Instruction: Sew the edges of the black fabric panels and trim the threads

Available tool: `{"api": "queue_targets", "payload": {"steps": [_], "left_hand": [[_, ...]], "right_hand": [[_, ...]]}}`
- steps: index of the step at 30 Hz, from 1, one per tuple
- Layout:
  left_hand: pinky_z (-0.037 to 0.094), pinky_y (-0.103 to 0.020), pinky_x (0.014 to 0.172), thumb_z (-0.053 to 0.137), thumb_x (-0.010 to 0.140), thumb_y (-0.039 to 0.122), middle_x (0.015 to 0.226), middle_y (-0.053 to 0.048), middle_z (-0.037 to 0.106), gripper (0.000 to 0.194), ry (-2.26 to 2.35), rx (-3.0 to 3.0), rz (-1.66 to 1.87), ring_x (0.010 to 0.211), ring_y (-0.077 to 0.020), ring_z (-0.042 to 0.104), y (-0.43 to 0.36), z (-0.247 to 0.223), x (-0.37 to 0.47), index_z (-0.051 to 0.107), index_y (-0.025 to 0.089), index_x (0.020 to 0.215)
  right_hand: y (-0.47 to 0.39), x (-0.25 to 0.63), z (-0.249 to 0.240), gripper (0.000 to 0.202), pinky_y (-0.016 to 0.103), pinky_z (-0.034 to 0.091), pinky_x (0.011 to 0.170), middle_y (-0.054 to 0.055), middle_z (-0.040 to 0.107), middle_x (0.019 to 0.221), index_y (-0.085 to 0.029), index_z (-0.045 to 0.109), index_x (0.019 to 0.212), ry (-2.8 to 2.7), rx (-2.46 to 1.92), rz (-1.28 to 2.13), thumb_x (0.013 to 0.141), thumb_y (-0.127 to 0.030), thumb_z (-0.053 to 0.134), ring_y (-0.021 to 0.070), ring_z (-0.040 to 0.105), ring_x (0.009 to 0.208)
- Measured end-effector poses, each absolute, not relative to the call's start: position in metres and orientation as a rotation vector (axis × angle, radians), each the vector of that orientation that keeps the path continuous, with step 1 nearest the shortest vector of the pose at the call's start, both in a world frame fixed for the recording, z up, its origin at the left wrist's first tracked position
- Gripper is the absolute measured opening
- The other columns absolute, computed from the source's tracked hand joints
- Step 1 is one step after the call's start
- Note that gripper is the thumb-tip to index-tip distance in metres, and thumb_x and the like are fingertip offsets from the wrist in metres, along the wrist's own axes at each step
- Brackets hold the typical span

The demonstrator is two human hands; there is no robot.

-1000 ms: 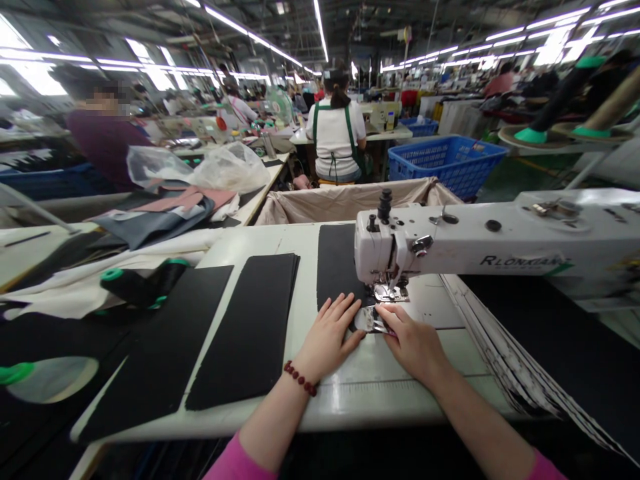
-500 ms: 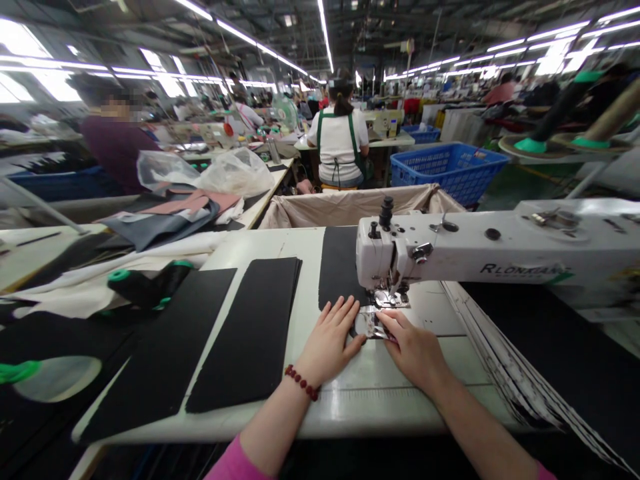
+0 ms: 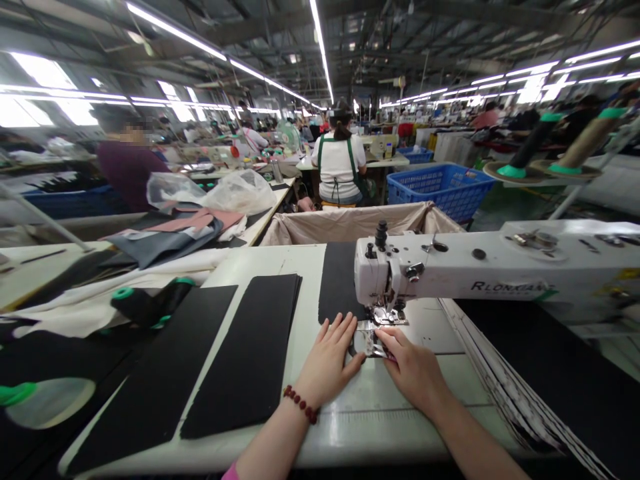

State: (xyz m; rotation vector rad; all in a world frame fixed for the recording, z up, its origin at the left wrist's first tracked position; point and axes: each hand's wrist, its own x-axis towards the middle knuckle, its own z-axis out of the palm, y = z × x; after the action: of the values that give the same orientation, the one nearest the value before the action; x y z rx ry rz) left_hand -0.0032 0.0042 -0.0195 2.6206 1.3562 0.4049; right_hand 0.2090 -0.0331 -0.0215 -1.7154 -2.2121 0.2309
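My left hand (image 3: 336, 357) lies flat with its fingers stretched out, the fingertips on the near edge of a black fabric panel (image 3: 343, 277). That panel lies under the head of a white sewing machine (image 3: 373, 273), left of the presser foot (image 3: 387, 315). My right hand (image 3: 417, 367) is curled, its thumb and index finger at a small metal attachment (image 3: 371, 341) in front of the foot. What those fingers pinch, if anything, is hidden behind them. A curved dark edge shows between the attachment and my left thumb.
Left of my hands lie a stack of black panels (image 3: 245, 353) and another black panel (image 3: 160, 380). Thread cones (image 3: 133, 303) stand behind them. More stacked panels (image 3: 550, 373) lie right, under the machine arm. A cloth-lined bin (image 3: 345, 223) and a co-worker (image 3: 340, 160) are ahead.
The camera view has tilted up, so the scene sits lower in the picture. Both hands and the panel keep their places at the machine.
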Motion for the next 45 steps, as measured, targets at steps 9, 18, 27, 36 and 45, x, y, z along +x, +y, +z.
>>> {"api": "queue_targets", "payload": {"steps": [9,18,27,36,45], "left_hand": [[0.02,-0.05,0.118,0.047,0.094,0.048,0.157,-0.005,0.022,0.069,1.371,2.612,0.422,0.146,-0.0249,0.015,0.004,-0.02,-0.003,0.018,0.024,0.152],[0.017,-0.047,0.119,0.049,0.092,0.046,0.158,-0.006,0.019,0.073,1.393,2.6,0.455,0.146,-0.0249,0.012,0.005,-0.023,-0.004,0.015,0.021,0.152],[0.019,-0.046,0.118,0.043,0.095,0.048,0.159,-0.008,0.016,0.07,1.431,2.489,0.54,0.147,-0.0239,0.007,0.006,-0.026,-0.003,0.014,0.02,0.152],[0.019,-0.051,0.116,0.037,0.099,0.043,0.129,-0.01,0.06,0.045,1.534,2.506,0.555,0.124,-0.0245,0.052,-0.004,-0.003,0.004,0.047,0.019,0.135],[0.028,-0.055,0.113,0.068,0.078,0.03,0.157,-0.01,0.023,0.088,1.257,2.659,0.223,0.143,-0.0356,0.018,-0.13,-0.009,0.023,0.021,0.021,0.152]], "right_hand": [[-0.033,0.209,-0.022,0.052,0.03,0.052,0.078,0.0,0.051,0.137,-0.029,0.046,0.136,-2.198,-1.705,0.229,0.086,-0.014,0.047,0.0203,0.063,0.102],[-0.032,0.21,-0.023,0.053,0.03,0.051,0.078,-0.001,0.051,0.138,-0.03,0.044,0.137,-2.203,-1.703,0.243,0.087,-0.016,0.048,0.0206,0.063,0.103],[-0.034,0.212,-0.019,0.048,0.03,0.048,0.081,0.0,0.053,0.136,-0.028,0.047,0.133,-2.148,-1.652,0.296,0.086,-0.016,0.049,0.0214,0.062,0.104],[-0.036,0.217,-0.019,0.032,0.028,0.049,0.071,0.002,0.059,0.121,-0.029,0.053,0.123,-1.991,-1.615,0.301,0.091,-0.024,0.051,0.0205,0.064,0.093],[-0.04,0.224,-0.015,0.038,0.032,0.049,0.083,0.007,0.058,0.118,-0.026,0.049,0.131,-1.818,-1.395,0.461,0.093,-0.019,0.044,0.0201,0.06,0.099]]}}
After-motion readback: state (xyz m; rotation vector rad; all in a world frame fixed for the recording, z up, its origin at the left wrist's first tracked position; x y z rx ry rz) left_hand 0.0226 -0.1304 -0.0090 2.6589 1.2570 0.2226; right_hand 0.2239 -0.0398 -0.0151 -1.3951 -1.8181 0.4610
